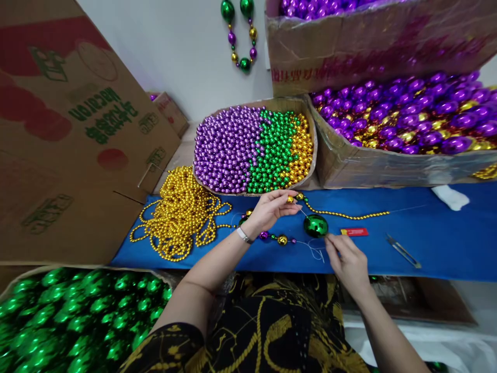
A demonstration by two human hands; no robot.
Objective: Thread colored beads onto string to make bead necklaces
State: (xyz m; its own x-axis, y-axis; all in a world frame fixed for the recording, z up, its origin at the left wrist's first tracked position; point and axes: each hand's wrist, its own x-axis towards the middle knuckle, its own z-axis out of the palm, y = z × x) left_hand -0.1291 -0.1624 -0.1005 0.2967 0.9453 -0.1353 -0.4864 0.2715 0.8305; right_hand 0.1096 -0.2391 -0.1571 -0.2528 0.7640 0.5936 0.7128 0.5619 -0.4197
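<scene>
My left hand is closed, its fingertips pinching a small gold bead over the blue cloth. A thread runs from there to a large shiny green bead hanging between my hands. My right hand is closed at the lower right of that green bead, fingertips pressed together on what looks like the thread; the thread itself is barely visible there. Below my left wrist lies a strung section with a larger gold bead and a purple bead. A loose loop of thread lies beside it.
A partitioned box of purple, green and gold beads stands behind my hands. Gold bead strands are heaped left. Scissors-like metal snips and a red packet lie right. Cartons of purple beads stand behind; green beads fill another at lower left.
</scene>
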